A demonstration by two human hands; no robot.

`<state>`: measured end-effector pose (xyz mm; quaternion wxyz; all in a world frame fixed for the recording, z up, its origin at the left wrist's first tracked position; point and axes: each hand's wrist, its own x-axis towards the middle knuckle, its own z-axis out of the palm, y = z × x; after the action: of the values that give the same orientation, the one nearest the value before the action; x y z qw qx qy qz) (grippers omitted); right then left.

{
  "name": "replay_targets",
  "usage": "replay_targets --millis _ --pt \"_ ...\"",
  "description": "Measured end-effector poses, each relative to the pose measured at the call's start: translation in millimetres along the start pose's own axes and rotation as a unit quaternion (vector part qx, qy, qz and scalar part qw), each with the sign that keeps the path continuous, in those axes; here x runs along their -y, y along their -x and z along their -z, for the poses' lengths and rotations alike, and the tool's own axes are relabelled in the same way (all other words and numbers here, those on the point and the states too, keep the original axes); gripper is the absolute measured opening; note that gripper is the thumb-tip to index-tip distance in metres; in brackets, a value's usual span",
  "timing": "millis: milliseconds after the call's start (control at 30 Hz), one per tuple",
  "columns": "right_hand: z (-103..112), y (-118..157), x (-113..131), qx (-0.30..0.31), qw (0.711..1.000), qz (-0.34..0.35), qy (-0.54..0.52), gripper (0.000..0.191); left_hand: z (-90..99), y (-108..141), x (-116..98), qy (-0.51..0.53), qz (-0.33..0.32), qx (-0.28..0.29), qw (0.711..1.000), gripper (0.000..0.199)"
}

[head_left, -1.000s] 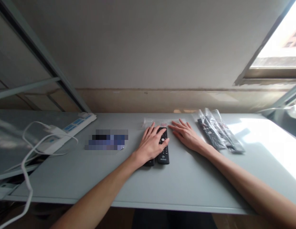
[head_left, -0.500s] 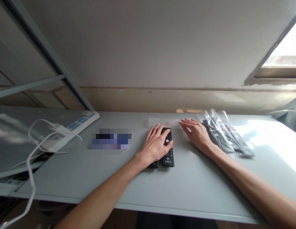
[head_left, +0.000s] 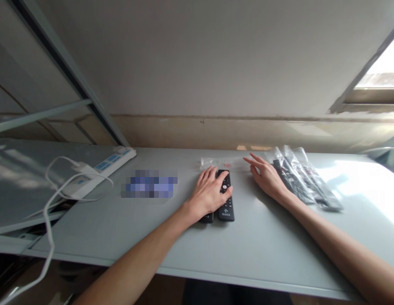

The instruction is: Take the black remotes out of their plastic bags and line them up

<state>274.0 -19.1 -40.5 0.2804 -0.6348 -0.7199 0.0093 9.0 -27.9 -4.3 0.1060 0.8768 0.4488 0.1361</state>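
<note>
Two black remote controls lie side by side on the desk. My left hand rests over them, fingers stretched forward and thumb lying across the right remote control. Most of the left remote control is hidden under that hand; only its near end shows. My right hand is open, its fingers apart, with nothing in it. It hovers or rests between the right remote and several remote controls in clear plastic sleeves. Behind my left hand lies a crumpled clear plastic bag.
A grey desk stands against the wall. On its left side are a white power strip with a plugged-in charger and a white cable hanging over the edge. A blurred-out blue item lies left of my hands.
My right hand's fingers have spread and lifted a little. My left hand stays on the remote controls. The whole view has shifted slightly.
</note>
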Motion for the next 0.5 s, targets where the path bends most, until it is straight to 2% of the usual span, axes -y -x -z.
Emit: replay_targets --millis 67,233,500 --pt "0.4 2.6 0.7 0.018 1.000 -0.013 0.002 0.052 0.5 0.4 -0.9 0.000 0.003 0.002 1.000 0.053" --pt "-6.9 7.3 -1.1 0.083 0.994 0.016 0.064 0.057 2.9 0.8 -0.6 0.015 0.019 0.021 0.999 0.060" --pt "-14.0 8.3 -7.9 0.070 0.994 0.043 0.073 0.060 8.7 -1.7 4.9 0.053 0.030 0.046 0.997 0.072"
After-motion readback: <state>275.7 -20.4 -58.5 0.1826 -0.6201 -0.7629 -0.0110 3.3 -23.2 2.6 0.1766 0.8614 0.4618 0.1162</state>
